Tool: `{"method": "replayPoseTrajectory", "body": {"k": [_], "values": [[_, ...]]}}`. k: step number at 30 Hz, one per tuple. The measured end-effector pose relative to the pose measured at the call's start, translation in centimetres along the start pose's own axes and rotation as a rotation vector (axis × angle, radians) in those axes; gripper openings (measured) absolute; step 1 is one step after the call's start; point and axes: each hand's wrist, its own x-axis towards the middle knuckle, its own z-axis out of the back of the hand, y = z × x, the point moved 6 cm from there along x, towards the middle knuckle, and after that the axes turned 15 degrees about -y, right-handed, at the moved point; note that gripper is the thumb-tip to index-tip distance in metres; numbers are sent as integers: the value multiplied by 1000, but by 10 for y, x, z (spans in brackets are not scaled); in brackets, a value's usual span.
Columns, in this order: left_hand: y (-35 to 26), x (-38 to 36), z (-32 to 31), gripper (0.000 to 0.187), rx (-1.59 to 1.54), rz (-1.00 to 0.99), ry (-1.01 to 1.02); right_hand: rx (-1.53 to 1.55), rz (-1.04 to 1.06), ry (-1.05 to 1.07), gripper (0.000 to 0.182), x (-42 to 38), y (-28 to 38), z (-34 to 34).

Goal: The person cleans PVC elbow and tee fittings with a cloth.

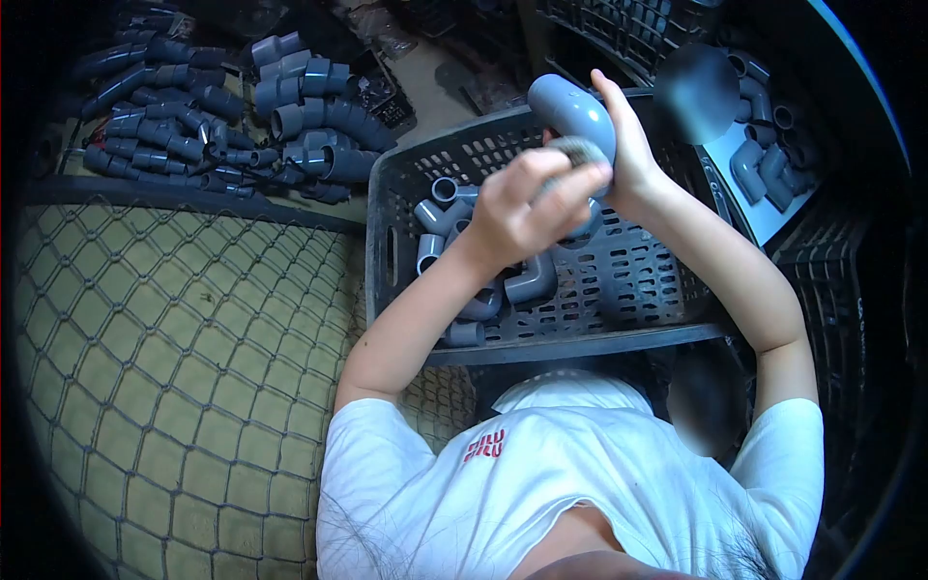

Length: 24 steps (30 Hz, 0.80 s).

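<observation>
In front of me my right hand point(630, 145) is wrapped around a smooth grey plastic pipe elbow point(570, 104), holding it up above a black crate. My left hand point(527, 203) is closed in a fist-like grip on a greyish, rough-looking cloth or pad point(582, 151), which touches the elbow's side. The fingers hide part of both things. Below the hands stands the black perforated plastic crate point(599, 340). Several grey pipe fittings lie inside it, mostly on the left, among them another elbow point(534, 278) and a short coupling point(464, 334).
Stacked grey pipe fittings point(314, 116) fill the back left. A chain-link mesh point(184, 387) over a yellowish surface lies to my left. More elbows point(749, 169) rest on a white surface at the right. Dark crates point(822, 280) stand beyond my right arm.
</observation>
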Motion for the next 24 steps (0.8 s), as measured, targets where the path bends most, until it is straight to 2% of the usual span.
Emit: {"method": "replayPoseTrajectory", "body": {"k": [1, 3, 5, 7, 9, 11, 12, 15, 17, 18, 19, 21, 24], "values": [[-4, -4, -5, 41, -12, -40, 87, -27, 19, -11, 70, 6, 1, 3], [4, 3, -6, 42, 24, -66, 123, -77, 59, -35, 72, 14, 4, 9], [16, 13, -2, 36, 134, 50, 1, -100, 127, -105, 71, 5, 10, 0], [22, 22, 3, 33, 167, 116, -88, -128, 159, -87, 71, -5, 9, -8], [18, 15, -2, 33, 85, 200, -22, -207, 132, -144, 67, 2, 9, 1], [10, 13, -16, 36, -27, 172, 168, -242, 172, -158, 63, 26, 22, 18], [7, 8, -20, 37, -62, 159, 207, -186, 181, -91, 60, 25, 41, 17], [2, 15, -22, 32, -76, 125, 233, -265, 440, -125, 63, 27, 101, 47], [5, 27, -14, 36, -63, 165, 153, -391, 753, -177, 51, 33, 134, 101], [7, 31, -10, 34, -31, 168, 123, -411, 627, -418, 66, 35, 138, 128], [9, 35, -6, 32, 3, 181, 113, -360, 497, -411, 66, 21, 141, 137], [13, 36, -1, 30, 29, 222, 107, -84, 459, -444, 61, 32, 141, 189], [14, 34, -2, 31, 36, 200, 116, 97, 548, -791, 51, 28, 149, 265]]}}
